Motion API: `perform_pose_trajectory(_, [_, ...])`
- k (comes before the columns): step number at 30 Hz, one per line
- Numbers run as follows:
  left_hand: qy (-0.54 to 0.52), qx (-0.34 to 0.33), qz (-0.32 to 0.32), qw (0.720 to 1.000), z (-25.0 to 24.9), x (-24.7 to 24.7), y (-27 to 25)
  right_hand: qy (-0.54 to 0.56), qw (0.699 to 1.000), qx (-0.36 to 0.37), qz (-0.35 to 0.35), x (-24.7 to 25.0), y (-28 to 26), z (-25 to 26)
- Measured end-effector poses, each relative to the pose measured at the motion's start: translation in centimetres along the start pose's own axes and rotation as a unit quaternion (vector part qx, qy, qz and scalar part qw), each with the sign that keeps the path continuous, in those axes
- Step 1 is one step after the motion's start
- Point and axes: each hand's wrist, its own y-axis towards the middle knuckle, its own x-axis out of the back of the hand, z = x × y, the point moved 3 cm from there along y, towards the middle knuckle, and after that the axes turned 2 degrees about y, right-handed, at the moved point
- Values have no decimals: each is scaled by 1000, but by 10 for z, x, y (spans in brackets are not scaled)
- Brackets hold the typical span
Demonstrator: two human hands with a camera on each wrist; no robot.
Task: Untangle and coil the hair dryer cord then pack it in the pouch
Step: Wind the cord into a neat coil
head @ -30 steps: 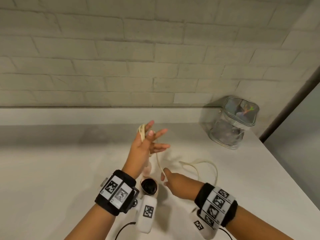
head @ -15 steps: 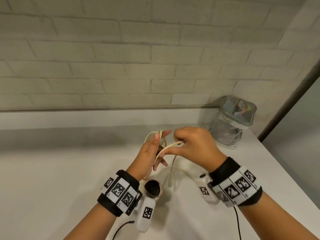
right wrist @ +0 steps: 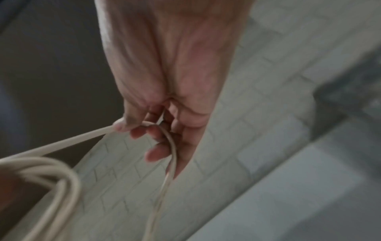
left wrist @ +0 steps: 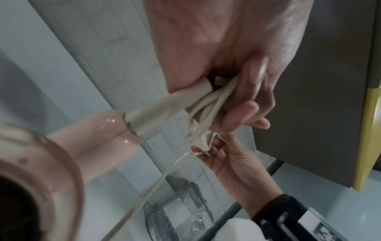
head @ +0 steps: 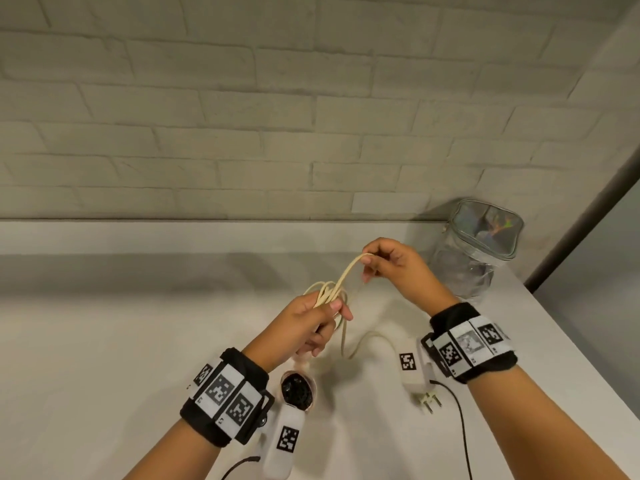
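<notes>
My left hand grips several cream cord loops together with the end of the pink hair dryer's handle. The dryer hangs below that hand, its dark barrel opening facing up. To the upper right, my right hand pinches one strand of the cord between thumb and fingers and holds it taut from the bundle. The rest of the cord sags to the table and ends in a white two-pin plug. A clear pouch stands at the back right, apart from both hands.
The white table meets a ledge and a grey brick wall at the back. Its right edge runs close past the pouch. Black cables trail from the wrist cameras near the front.
My left fingers have curled round the cord loops. My right hand came up from the table, met the left hand, then drew a strand up and to the right.
</notes>
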Motion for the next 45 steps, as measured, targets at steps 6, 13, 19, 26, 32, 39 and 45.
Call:
perform_pose_trajectory(6, [-111,-10,-27,993,3,-5,8,17,983,-177,49,-50,-13,-35])
perform_pose_trajectory(13, [-189,-57,-116,973,9,21,14,-73,944,-291,136,-85,-47,-58])
perform_pose_trajectory(19, [-258,-75,-214,939,21,71,7,-366,917,-85,134,-46,-82,-64])
perform_pose_trajectory(26, [-142,-102,-224,959,11,41,23,-442,869,174,139,-60,-72,-28])
perform_pose_trajectory(32, [8,-103,-173,979,3,11,24,-447,843,297,31,-39,-46,43])
perform_pose_trajectory(39, [38,-56,-121,990,3,7,20,-220,972,64,51,-11,-11,33])
perform_pose_trajectory(45, [-71,-19,-86,994,4,19,13,-72,996,57,14,-3,-2,10])
